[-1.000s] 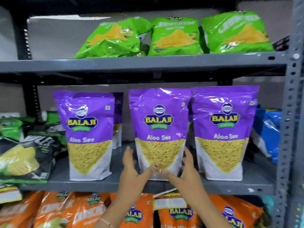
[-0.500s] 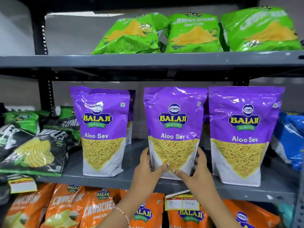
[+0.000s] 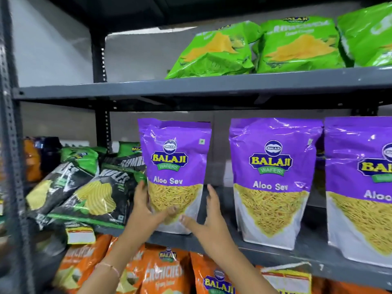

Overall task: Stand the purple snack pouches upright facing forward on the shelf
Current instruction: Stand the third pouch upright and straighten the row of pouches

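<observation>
Three purple Aloo Sev pouches stand upright and face forward on the grey middle shelf [image 3: 314,234]. They are the left pouch [image 3: 176,158], the middle pouch [image 3: 273,166] and the right pouch [image 3: 360,187], which the frame edge cuts off. My left hand [image 3: 144,209] grips the lower left side of the left pouch, thumb on its front. My right hand [image 3: 210,219] is at the lower right of that pouch with fingers spread. Its thumb lies over the pouch's bottom front and its fingers stand just off the right edge. More purple pouches show dimly behind.
Black-and-green chip bags [image 3: 91,198] lean in a heap right against the left pouch. Green bags [image 3: 216,52] lie on the upper shelf. Orange bags [image 3: 165,270] fill the shelf below, with price tags [image 3: 79,235] clipped to the edge. A grey upright post [image 3: 12,145] is at far left.
Both hands left the middle pouch and moved left to the left pouch. The view shifted left with them, and the middle pouch stays upright.
</observation>
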`<state>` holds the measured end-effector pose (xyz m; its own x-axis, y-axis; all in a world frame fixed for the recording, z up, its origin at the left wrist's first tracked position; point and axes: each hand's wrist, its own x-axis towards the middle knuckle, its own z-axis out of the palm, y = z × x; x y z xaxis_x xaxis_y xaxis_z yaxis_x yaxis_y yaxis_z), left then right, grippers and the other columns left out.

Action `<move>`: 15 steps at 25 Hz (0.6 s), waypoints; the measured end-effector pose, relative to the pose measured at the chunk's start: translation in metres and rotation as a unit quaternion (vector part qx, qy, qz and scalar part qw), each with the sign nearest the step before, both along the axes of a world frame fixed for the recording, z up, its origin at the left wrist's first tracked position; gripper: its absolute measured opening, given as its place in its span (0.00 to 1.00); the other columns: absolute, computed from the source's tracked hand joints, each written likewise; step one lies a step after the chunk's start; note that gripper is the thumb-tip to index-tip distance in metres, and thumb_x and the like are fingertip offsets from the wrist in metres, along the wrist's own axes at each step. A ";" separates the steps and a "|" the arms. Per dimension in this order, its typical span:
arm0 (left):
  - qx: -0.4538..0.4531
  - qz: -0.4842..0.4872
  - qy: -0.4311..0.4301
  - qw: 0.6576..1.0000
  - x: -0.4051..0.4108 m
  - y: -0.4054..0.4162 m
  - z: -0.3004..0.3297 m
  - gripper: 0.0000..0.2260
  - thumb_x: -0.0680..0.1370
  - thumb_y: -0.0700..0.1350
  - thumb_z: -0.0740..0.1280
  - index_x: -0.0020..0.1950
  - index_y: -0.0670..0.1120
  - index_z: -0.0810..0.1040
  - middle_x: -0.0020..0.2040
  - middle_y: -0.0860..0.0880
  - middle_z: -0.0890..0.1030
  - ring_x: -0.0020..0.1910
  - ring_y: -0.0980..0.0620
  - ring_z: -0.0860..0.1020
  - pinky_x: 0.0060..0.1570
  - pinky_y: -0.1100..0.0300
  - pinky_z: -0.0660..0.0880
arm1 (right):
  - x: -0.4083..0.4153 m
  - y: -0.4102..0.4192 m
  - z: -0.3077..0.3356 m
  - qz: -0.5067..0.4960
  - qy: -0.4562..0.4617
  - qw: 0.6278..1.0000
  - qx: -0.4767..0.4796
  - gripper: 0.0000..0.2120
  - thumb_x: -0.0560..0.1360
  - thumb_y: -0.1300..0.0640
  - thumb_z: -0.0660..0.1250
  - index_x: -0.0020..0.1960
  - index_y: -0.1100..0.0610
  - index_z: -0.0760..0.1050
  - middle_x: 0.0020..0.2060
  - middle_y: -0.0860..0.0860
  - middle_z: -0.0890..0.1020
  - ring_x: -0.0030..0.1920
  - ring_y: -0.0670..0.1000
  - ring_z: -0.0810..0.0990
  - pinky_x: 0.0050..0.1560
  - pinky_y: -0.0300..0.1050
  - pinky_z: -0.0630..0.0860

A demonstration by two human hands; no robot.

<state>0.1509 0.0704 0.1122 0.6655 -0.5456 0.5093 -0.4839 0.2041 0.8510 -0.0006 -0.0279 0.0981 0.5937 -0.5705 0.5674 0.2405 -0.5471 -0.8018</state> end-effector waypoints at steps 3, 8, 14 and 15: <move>0.015 -0.018 0.002 1.000 0.003 -0.004 -0.010 0.57 0.52 0.60 0.82 0.76 0.55 0.58 0.64 0.55 0.78 0.59 0.63 0.78 0.62 0.56 0.76 | 0.029 -0.015 -0.007 0.009 0.024 0.999 0.033 0.47 0.68 0.53 0.77 0.78 0.43 0.54 0.72 0.42 0.72 0.67 0.38 0.73 0.68 0.43 0.74; -0.020 0.003 0.005 1.000 -0.014 -0.013 -0.006 0.42 0.64 0.43 0.81 0.69 0.56 0.59 0.56 0.63 0.75 0.51 0.71 0.73 0.40 0.82 0.70 | 0.037 -0.043 -0.021 -0.003 0.029 0.997 0.066 0.48 0.60 0.35 0.77 0.73 0.32 0.55 0.76 0.46 0.68 0.76 0.49 0.67 0.73 0.59 0.68; -0.025 -0.007 -0.010 1.000 -0.023 -0.018 -0.001 0.43 0.65 0.38 0.80 0.73 0.49 0.60 0.55 0.62 0.72 0.52 0.62 0.74 0.38 0.84 0.69 | 0.034 -0.050 -0.015 0.019 0.030 0.996 0.079 0.46 0.68 0.57 0.76 0.78 0.45 0.53 0.76 0.51 0.67 0.76 0.53 0.67 0.69 0.53 0.74; -0.017 -0.008 -0.006 1.000 -0.025 -0.016 0.001 0.43 0.65 0.37 0.80 0.74 0.47 0.59 0.55 0.62 0.72 0.51 0.64 0.74 0.38 0.85 0.69 | 0.032 -0.047 -0.011 0.015 0.035 0.996 0.077 0.47 0.68 0.55 0.77 0.78 0.44 0.53 0.76 0.51 0.67 0.76 0.53 0.67 0.70 0.54 0.73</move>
